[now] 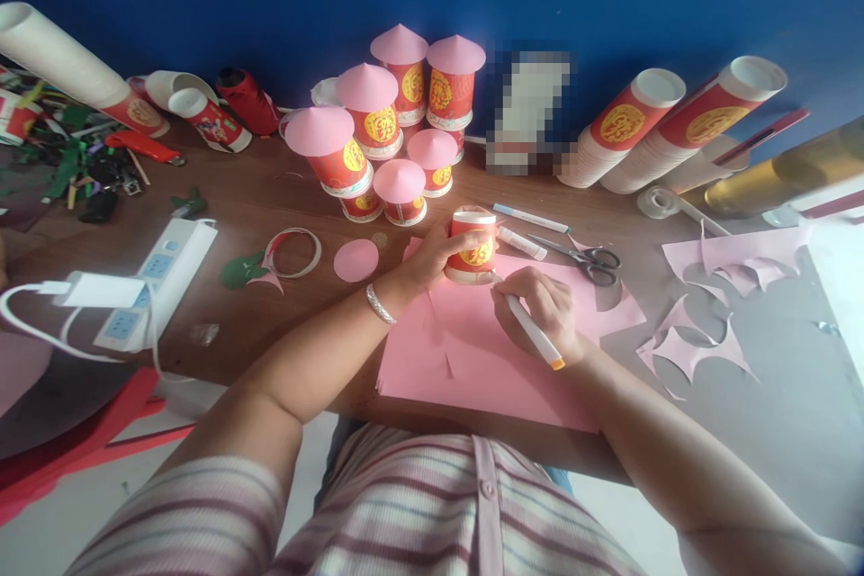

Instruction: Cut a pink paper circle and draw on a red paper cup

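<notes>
On the red cup (465,265) is yellow lettering (481,253)

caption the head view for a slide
Left hand holds a red cup over pink paper while the right hand holds a white marker near it.

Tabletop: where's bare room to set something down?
Brown patch between white ring and left forearm; grey patch between paper scraps and right forearm. Crowded: back, among pink-topped cups; centre, with left hand, cup, right hand, marker, scissors.

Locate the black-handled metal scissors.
In the head view, the scissors lie right of centre, beyond the right hand, their blades beside the loose white cylindrical marker.
</notes>
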Demonstrator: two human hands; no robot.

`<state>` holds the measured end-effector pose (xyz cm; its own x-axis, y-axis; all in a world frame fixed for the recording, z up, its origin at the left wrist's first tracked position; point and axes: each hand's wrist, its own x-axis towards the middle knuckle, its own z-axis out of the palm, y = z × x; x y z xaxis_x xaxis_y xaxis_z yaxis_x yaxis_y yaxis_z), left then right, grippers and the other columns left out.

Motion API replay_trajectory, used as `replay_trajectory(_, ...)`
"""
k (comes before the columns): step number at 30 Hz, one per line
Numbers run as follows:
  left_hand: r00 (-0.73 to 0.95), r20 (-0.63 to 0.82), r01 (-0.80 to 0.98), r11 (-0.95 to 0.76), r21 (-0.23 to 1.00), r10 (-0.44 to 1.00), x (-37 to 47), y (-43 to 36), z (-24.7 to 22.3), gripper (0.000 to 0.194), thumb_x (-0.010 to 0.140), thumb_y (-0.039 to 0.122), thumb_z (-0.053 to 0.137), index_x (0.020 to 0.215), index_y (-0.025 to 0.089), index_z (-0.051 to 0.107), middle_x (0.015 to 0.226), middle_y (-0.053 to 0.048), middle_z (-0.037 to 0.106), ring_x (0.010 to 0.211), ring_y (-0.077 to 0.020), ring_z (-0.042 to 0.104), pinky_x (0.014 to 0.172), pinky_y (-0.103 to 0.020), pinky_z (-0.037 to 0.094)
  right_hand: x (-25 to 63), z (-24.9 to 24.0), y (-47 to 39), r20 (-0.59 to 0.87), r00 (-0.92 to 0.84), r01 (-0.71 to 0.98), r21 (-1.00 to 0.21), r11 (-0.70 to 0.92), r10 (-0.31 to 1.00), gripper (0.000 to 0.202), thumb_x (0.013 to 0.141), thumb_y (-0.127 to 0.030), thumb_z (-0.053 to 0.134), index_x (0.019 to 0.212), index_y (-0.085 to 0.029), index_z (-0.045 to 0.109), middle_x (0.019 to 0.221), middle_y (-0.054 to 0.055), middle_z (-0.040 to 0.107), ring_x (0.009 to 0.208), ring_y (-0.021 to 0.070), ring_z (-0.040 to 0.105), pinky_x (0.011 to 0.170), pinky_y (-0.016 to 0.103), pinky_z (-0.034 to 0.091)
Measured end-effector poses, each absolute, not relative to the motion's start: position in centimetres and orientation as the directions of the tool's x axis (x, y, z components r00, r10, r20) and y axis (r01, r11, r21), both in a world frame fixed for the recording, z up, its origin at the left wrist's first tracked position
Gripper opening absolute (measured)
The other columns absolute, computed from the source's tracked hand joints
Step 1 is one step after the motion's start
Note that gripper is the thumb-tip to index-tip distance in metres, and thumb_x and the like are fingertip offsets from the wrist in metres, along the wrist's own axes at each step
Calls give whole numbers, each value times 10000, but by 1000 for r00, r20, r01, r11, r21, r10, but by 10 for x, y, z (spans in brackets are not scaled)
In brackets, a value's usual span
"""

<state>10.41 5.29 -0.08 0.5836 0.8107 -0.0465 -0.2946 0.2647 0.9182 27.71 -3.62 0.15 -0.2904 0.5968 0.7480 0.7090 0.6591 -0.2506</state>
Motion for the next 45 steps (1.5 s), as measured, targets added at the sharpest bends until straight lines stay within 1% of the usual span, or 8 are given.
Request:
replay_trajectory(3, 582, -57, -300, 279, 912, 811, 104, 53, -1, 292, 830, 346, 751, 1052, 173, 676, 988, -45, 676, 917, -177, 651, 737, -274, 550, 277, 2, -37, 749, -288, 708, -253, 659, 597, 214, 862, -34, 594, 927, -230, 539, 695, -30, 586, 553, 111, 559, 504, 233, 443)
replay_trajectory(5, 588, -61, -319, 301, 899, 807, 105, 53, -1, 306, 826, 358, 751, 1058, 174, 676, 983, -49, 675, 920, -186, 653, 719, -274, 548, 277, 3, -38, 751, -289, 702, -256, 665, 594, 209, 866, -40, 594, 928, -232, 537, 697, -29, 585, 553, 112, 557, 506, 235, 448)
replay_trajectory(11, 590, -23, -393, 311, 865, 807, 108, 55, -4, 302, 812, 342, 752, 1042, 166, 669, 939, -46, 672, 864, -172, 638, 772, -293, 526, 273, 0, -42, 758, -319, 643, -268, 717, 569, 200, 874, -62, 625, 976, -219, 554, 723, -19, 616, 584, 119, 594, 549, 239, 498)
replay_trajectory(19, 582, 0, -383, 275, 882, 813, 110, 55, -6, 282, 815, 332, 738, 1028, 166, 656, 928, -43, 671, 859, -170, 641, 776, -298, 514, 273, 0, -41, 751, -330, 640, -267, 720, 572, 210, 876, -80, 646, 1009, -222, 568, 751, -4, 663, 609, 135, 638, 570, 250, 531)
replay_trajectory(26, 597, -27, -332, 278, 901, 802, 109, 53, -2, 291, 834, 386, 717, 1007, 170, 630, 933, -50, 684, 869, -188, 662, 796, -316, 526, 273, -1, -40, 751, -321, 650, -269, 711, 577, 231, 869, -75, 654, 1023, -226, 571, 768, -4, 679, 616, 138, 648, 584, 251, 534)
replay_trajectory(33, 586, -8, -359, 268, 894, 811, 108, 54, -4, 256, 835, 357, 720, 983, 180, 610, 890, -18, 633, 825, -155, 616, 810, -303, 515, 275, -2, -40, 738, -337, 640, -276, 717, 585, 202, 881, -74, 653, 1002, -213, 570, 783, 3, 678, 619, 131, 634, 586, 252, 522)
replay_trajectory(39, 575, -25, -343, 269, 900, 818, 109, 55, -4, 298, 812, 375, 739, 1003, 173, 631, 913, -34, 638, 853, -167, 616, 775, -287, 507, 275, -1, -40, 738, -321, 642, -292, 709, 594, 199, 854, -45, 627, 950, -212, 576, 734, -19, 633, 582, 127, 605, 554, 250, 494)
replay_trajectory(45, 580, -35, -354, 290, 889, 814, 109, 54, -3, 300, 810, 363, 745, 1020, 177, 638, 921, -34, 652, 840, -165, 627, 765, -290, 530, 276, 3, -38, 734, -309, 669, -284, 686, 605, 200, 867, -52, 608, 950, -228, 561, 728, -20, 626, 566, 123, 581, 526, 245, 476)
